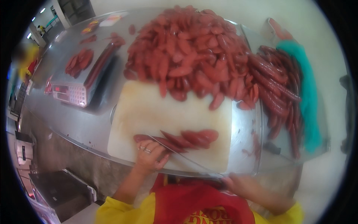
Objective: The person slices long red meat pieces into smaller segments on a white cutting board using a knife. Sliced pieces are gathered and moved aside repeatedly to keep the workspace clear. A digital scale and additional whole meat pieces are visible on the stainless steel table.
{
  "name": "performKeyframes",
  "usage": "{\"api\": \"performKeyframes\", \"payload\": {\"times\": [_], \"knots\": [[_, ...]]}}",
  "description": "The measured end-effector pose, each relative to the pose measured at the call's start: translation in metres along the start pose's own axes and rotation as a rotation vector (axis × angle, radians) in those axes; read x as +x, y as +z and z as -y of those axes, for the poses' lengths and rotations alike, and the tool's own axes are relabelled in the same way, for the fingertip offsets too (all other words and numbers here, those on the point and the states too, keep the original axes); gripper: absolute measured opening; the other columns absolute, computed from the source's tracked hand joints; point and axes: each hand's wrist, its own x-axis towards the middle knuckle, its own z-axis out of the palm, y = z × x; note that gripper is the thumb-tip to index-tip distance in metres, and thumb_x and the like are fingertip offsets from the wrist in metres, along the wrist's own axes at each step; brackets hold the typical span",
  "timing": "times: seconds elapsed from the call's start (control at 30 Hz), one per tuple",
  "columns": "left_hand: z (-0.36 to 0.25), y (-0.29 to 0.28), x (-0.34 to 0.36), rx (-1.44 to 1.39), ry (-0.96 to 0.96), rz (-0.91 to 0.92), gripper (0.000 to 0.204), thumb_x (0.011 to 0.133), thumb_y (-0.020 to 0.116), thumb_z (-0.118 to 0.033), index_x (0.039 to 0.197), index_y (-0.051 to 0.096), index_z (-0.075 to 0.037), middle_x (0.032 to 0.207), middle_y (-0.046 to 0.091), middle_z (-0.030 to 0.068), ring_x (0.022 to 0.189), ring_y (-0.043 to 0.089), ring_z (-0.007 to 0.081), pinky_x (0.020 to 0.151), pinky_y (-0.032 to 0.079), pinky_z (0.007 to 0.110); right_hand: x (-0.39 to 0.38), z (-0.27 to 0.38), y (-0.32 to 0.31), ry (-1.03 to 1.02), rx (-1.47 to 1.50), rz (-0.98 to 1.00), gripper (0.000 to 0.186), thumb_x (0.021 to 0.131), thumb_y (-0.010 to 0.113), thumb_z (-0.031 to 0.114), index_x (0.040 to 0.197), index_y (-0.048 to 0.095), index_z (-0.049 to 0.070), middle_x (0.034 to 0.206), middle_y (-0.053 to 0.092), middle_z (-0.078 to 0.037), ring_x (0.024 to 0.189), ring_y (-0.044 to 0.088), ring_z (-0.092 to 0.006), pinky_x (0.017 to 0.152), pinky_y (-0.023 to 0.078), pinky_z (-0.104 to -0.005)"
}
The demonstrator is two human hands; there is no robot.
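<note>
On the pale cutting board (pixel 149 112), a red sausage (pixel 169 143) lies partly cut, with slanting slices (pixel 199 138) fanned out to its right. My left hand (pixel 149 155), a ring on one finger, has its fingers closed on the sausage's left end. A long thin knife (pixel 190 160) crosses the sausage just beside those fingers. Its handle is in my right hand (pixel 236 185) at the board's near right corner, mostly hidden by the grip. Beyond the board rises a large heap of cut sausage pieces (pixel 186 48).
Left of the board stands a digital scale (pixel 76 93) with sausage pieces and a long sausage on it. Whole sausages (pixel 276 86) are piled at the right, beside a green cloth or bag (pixel 305 97). A dark handle-like object (pixel 272 148) lies near them on the metal table (pixel 82 123).
</note>
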Motion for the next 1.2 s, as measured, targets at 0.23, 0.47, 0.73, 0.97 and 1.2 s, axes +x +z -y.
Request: {"api": "performKeyframes", "payload": {"times": [0.23, 0.47, 0.73, 0.97, 1.2], "knots": [[-0.004, 0.001, 0.003, 0.0, -0.002, 0.015, 0.03, 0.067, 0.078, -0.014, 0.094, 0.065, -0.013, 0.098, 0.06, 0.005, 0.094, 0.054, 0.0282, 0.085, 0.041, 0.042, 0.113, 0.06, 0.053, -0.236, 0.099, -0.256, 0.059, 0.1, 0.042, 0.05, 0.08, 0.064, 0.0, 0.065, 0.063, -0.023, 0.062, 0.065, -0.0424, 0.058, 0.052, -0.0502], [0.01, -0.011, -0.004, 0.038, -0.045, -0.066, 0.032, 0.064, 0.078, -0.009, 0.092, 0.062, -0.01, 0.097, 0.058, 0.0089, 0.095, 0.052, 0.0313, 0.088, 0.042, 0.043, 0.035, 0.029, 0.028, -0.061, 0.063, -0.09, 0.058, 0.1, 0.042, 0.051, 0.084, 0.063, 0.0, 0.063, 0.062, -0.024, 0.063, 0.064, -0.0444, 0.058, 0.052, -0.0509], [0.013, -0.011, -0.006, 0.028, -0.058, -0.02, 0.031, 0.064, 0.076, -0.013, 0.091, 0.062, -0.01, 0.097, 0.056, 0.0084, 0.097, 0.051, 0.0316, 0.088, 0.042, 0.042, 0.057, 0.051, 0.042, -0.141, 0.069, -0.139, 0.059, 0.1, 0.043, 0.049, 0.075, 0.063, -0.001, 0.062, 0.062, -0.024, 0.059, 0.064, -0.0442, 0.055, 0.052, -0.0497], [0.016, -0.016, -0.005, 0.031, -0.005, -0.063, 0.03, 0.066, 0.074, -0.007, 0.093, 0.061, -0.009, 0.098, 0.056, 0.0095, 0.096, 0.051, 0.0323, 0.087, 0.043, 0.043, 0.122, 0.089, 0.062, -0.217, 0.209, -0.25, 0.064, 0.1, 0.037, 0.054, 0.079, 0.063, 0.0, 0.065, 0.064, -0.025, 0.064, 0.065, -0.0447, 0.063, 0.053, -0.0525], [0.018, -0.021, -0.007, 0.039, -0.116, -0.065, 0.032, 0.064, 0.071, -0.004, 0.093, 0.06, -0.007, 0.099, 0.057, 0.0109, 0.096, 0.053, 0.0335, 0.086, 0.043, 0.043, 0.007, 0.039, 0.028, 0.0, 0.08, -0.03, 0.061, 0.099, 0.042, 0.055, 0.084, 0.061, -0.002, 0.061, 0.062, -0.025, 0.06, 0.063, -0.0462, 0.056, 0.052, -0.0514]]}}
